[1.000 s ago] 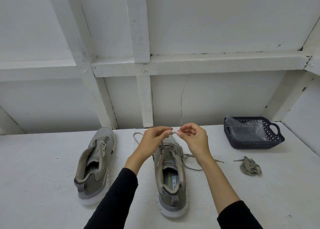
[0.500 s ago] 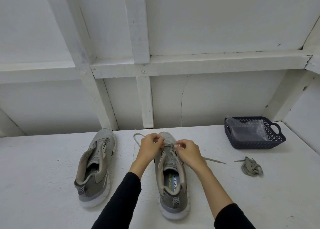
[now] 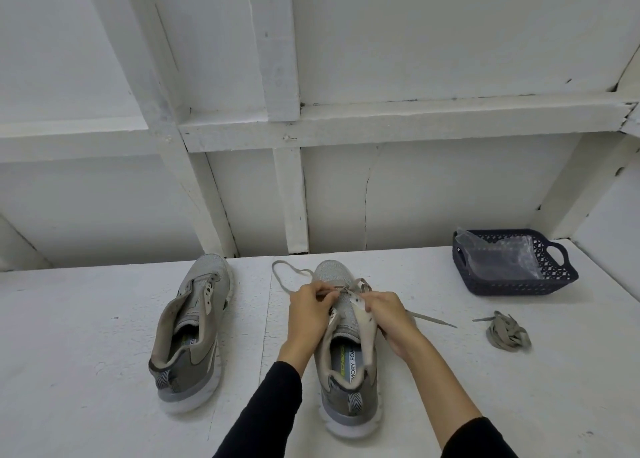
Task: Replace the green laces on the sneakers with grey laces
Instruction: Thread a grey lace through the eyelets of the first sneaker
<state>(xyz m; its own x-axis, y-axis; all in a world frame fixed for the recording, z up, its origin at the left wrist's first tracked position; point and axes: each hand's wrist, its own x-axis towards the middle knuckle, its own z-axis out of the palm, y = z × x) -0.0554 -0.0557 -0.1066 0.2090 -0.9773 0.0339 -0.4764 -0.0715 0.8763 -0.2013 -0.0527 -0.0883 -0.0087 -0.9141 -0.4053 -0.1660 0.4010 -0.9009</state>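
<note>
Both hands have dropped from mid-air above the shoe down onto its upper since the earlier frames, and the lace end that was held up now lies across the toe. Left hand (image 3: 309,313) pinches the grey lace (image 3: 290,273) near the front eyelets; the fingers are curled, thumb side toward the tongue. Right hand (image 3: 388,313) grips the right eyelet flap, folding it outward, probably to expose the holes for threading. The right sneaker (image 3: 348,371) sits heel toward the person, between the forearms, so both wrists can rest at its sides. One end of the lace loops out to the left past the toe; the other end trails right across the worktop (image 3: 104,353).

The left sneaker (image 3: 194,333) stands well apart to the left, no lace visible in it. A bundled lace (image 3: 507,333), presumably one already removed, lies to the right, near a dark basket (image 3: 519,286) holding clear plastic. Judgement: lacing of the first shoe is at the lowest eyelets only.
</note>
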